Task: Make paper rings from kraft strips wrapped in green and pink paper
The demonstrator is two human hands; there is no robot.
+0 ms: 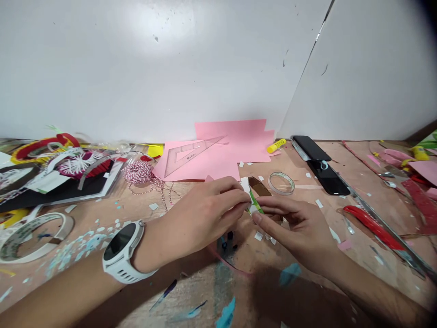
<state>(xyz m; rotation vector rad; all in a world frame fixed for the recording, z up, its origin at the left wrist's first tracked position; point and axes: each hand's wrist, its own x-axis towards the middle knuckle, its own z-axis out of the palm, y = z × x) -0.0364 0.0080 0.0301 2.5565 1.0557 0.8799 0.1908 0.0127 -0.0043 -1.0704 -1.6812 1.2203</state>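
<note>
Both hands meet near the middle of the view over a small white and green strip (254,203). My left hand (218,207), with a white watch on its wrist, pinches the strip's left side with its fingertips. My right hand (293,223) holds the lower right end between thumb and fingers. Just behind the strip is a brown cardboard piece (261,187) with a white edge, partly hidden by the hands. A narrow roll of tape (281,183) lies to the right of it.
Pink paper (218,159) lies behind, bearing a clear set square (191,152). A yellow glue stick (276,146), phones (310,149), a red cutter (372,225) and a metal ruler (382,223) are right. String (139,172) and a large tape roll (64,225) are left.
</note>
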